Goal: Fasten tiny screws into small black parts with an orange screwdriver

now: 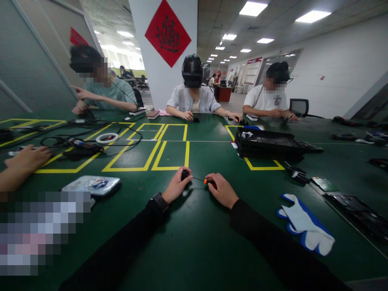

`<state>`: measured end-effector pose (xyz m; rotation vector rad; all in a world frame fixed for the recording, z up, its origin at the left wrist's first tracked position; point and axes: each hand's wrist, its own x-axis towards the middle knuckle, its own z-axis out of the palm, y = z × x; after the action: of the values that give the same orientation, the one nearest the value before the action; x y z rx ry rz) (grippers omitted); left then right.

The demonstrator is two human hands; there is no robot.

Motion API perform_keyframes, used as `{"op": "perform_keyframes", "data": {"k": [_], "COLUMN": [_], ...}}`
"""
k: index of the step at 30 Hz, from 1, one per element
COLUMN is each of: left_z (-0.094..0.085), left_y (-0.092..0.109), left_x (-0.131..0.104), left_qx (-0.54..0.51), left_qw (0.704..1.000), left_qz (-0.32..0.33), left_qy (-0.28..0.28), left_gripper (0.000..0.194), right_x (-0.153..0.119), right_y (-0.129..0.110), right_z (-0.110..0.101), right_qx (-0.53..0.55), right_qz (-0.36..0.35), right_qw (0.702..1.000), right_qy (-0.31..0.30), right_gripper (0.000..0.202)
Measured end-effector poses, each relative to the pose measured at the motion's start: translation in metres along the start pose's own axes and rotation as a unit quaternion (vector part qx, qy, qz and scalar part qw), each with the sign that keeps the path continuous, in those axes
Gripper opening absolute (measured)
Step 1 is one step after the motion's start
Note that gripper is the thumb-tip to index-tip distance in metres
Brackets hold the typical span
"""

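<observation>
My left hand (176, 186), with a black watch on its wrist, is closed around a small black object (184, 174) at the middle of the green table. Its kind cannot be made out. Just to the right, my right hand (222, 190) grips a screwdriver (206, 181) with an orange and dark handle. The thin shaft points left toward the black piece. Whether the tip touches that piece is hidden by my left fingers. Both hands are low over the tabletop, a short gap apart.
White-and-blue gloves (307, 226) lie at the right. Beyond them are black parts and a green circuit board (325, 184). A long black housing (269, 143) sits ahead. Left are a light-blue flat case (92, 185), cables (79, 143) and a co-worker's hand (28, 157). Several people sit around the table.
</observation>
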<state>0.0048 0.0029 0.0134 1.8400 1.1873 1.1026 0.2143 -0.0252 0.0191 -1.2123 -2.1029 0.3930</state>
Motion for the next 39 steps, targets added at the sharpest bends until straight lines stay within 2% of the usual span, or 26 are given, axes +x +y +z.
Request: {"op": "perform_keyframes", "data": {"k": [12, 39], "left_z": [-0.0008, 0.0001], "left_y": [0.0008, -0.0012], "left_x": [0.0002, 0.0018], "left_qx": [-0.009, -0.008], "left_qw": [1.0, 1.0], "left_qz": [0.001, -0.006], "left_qy": [0.004, 0.004], "left_gripper": [0.021, 0.022], "right_x": [0.0036, 0.0031], "right_y": [-0.0006, 0.0004], "right_z": [0.001, -0.0002], "right_qx": [-0.02, -0.001], "right_qz": [-0.034, -0.015], "right_qw": [0.999, 1.0], "right_qy": [0.023, 0.004], "right_gripper": [0.026, 0.023]}}
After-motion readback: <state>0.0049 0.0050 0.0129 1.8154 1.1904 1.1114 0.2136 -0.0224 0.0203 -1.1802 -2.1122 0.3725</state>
